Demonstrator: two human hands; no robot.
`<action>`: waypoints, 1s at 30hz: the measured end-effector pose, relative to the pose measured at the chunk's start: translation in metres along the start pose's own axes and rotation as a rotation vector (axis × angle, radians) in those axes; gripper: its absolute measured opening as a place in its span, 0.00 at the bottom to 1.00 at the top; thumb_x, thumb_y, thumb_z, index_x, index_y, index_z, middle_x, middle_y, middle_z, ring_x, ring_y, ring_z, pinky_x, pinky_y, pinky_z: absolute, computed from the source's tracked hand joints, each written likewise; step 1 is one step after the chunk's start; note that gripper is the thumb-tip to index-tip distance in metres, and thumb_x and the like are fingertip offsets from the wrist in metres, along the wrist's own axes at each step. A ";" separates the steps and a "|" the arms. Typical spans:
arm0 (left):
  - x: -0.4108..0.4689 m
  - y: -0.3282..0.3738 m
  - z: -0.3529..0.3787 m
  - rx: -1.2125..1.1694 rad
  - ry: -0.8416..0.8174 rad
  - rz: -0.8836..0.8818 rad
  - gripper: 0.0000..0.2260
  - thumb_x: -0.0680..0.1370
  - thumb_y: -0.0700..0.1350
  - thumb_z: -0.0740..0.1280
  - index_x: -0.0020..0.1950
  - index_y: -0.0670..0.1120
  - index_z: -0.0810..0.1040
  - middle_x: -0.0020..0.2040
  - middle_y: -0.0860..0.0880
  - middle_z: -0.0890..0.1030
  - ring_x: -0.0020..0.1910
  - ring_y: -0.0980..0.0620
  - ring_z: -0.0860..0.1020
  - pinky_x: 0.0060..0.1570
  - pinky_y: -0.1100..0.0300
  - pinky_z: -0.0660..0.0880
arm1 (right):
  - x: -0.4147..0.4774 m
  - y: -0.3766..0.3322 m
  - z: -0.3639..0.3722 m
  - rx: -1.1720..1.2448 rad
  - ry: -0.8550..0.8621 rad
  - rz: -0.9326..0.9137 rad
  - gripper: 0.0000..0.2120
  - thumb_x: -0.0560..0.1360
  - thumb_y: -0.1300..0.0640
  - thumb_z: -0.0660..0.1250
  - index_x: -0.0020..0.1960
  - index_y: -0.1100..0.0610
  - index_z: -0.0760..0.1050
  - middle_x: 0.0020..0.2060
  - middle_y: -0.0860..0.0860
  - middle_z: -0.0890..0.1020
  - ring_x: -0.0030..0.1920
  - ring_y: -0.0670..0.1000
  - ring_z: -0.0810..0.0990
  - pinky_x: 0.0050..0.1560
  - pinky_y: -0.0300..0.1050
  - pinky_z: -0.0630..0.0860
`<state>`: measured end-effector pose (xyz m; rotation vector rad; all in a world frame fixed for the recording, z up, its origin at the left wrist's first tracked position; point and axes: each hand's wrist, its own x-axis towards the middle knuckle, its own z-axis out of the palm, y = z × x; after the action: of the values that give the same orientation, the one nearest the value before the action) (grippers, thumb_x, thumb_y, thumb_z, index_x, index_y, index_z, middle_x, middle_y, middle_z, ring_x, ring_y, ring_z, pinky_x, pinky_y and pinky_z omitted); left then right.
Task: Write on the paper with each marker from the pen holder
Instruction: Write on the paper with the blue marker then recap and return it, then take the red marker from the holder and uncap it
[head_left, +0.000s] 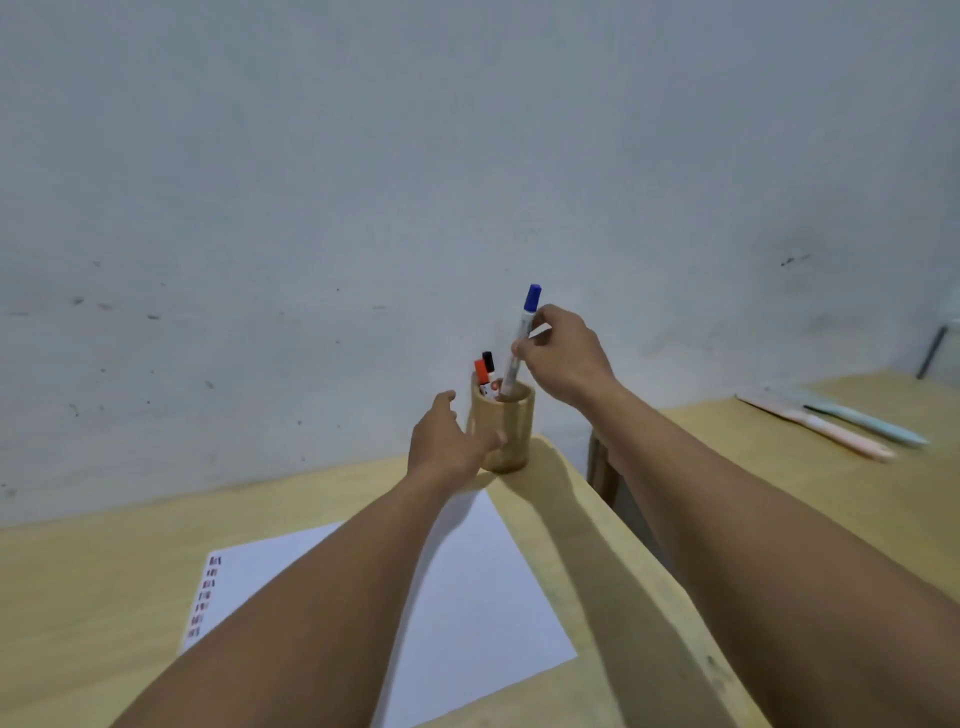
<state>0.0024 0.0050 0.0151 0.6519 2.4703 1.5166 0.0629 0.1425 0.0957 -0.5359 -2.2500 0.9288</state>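
A round wooden pen holder (506, 431) stands at the far right corner of the light wooden table (104, 571). A red-capped marker (481, 370) and a black-capped marker (488, 362) stick out of it. My right hand (563, 356) pinches a blue-capped marker (522, 332), which stands tilted with its lower end still inside the holder. My left hand (447, 441) rests against the holder's left side, fingers curled round it. A white sheet of paper (467, 587) lies on the table nearer to me, with short red and dark marks (205, 597) down its left edge.
A grey wall (467, 156) rises directly behind the table. To the right, past a gap, stands a second table (779, 467) holding a pink pen (826, 428) and a pale blue pen (862, 418). A dark leg shows at the far right edge.
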 end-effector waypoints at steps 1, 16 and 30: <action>0.005 -0.002 0.006 0.016 -0.006 -0.010 0.44 0.68 0.52 0.78 0.79 0.48 0.61 0.73 0.43 0.72 0.71 0.44 0.72 0.64 0.52 0.72 | 0.006 0.004 0.004 -0.013 0.004 0.005 0.08 0.80 0.56 0.68 0.58 0.54 0.77 0.46 0.50 0.83 0.39 0.46 0.79 0.34 0.39 0.70; 0.024 -0.014 0.042 0.006 0.083 0.140 0.25 0.67 0.56 0.74 0.61 0.50 0.75 0.52 0.54 0.81 0.49 0.52 0.80 0.44 0.57 0.77 | 0.036 0.052 0.046 -0.230 -0.018 0.132 0.08 0.73 0.57 0.74 0.47 0.55 0.75 0.41 0.51 0.81 0.42 0.53 0.81 0.41 0.49 0.78; 0.020 -0.015 0.043 -0.019 0.095 0.116 0.23 0.69 0.41 0.73 0.63 0.49 0.75 0.51 0.54 0.80 0.45 0.52 0.78 0.35 0.65 0.70 | 0.021 0.039 0.058 -0.395 -0.099 0.014 0.14 0.72 0.46 0.66 0.36 0.55 0.74 0.30 0.49 0.77 0.32 0.52 0.76 0.34 0.43 0.68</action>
<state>-0.0037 0.0430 -0.0172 0.7478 2.5239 1.6473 0.0131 0.1530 0.0444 -0.6905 -2.5382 0.5251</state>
